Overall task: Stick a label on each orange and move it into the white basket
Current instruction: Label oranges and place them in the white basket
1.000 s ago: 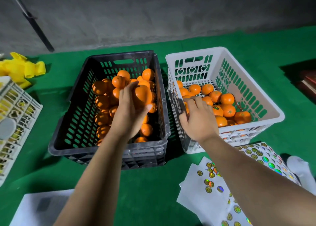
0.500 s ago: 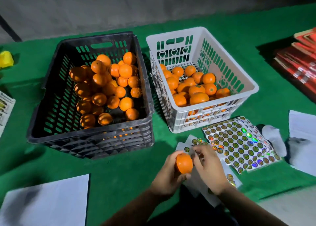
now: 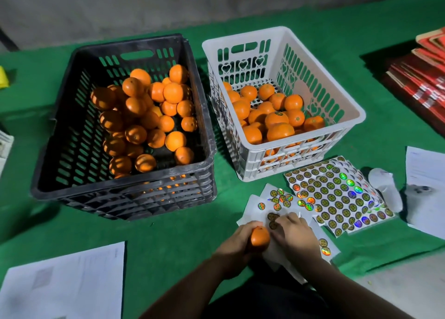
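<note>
Here, the surface (image 3: 240, 19) is covered in green cloth and backed by a bare grey wall (image 3: 168, 5). A black crate (image 3: 72, 130) of oranges stands left of the white basket (image 3: 337, 97), which holds more oranges (at least one shows a label on top). The left hand (image 3: 234, 242) grips one orange (image 3: 259, 237) near the front edge, well apart from the basket. The right hand (image 3: 295, 229), fingers curled, rests on a partly used label sheet (image 3: 277, 199); whether it pinches a label cannot be told. A fuller label sheet (image 3: 337, 198) lies just right of that. White papers (image 3: 67, 285) lie at front left, and red booklets (image 3: 419, 77) are stacked at far right.
</note>
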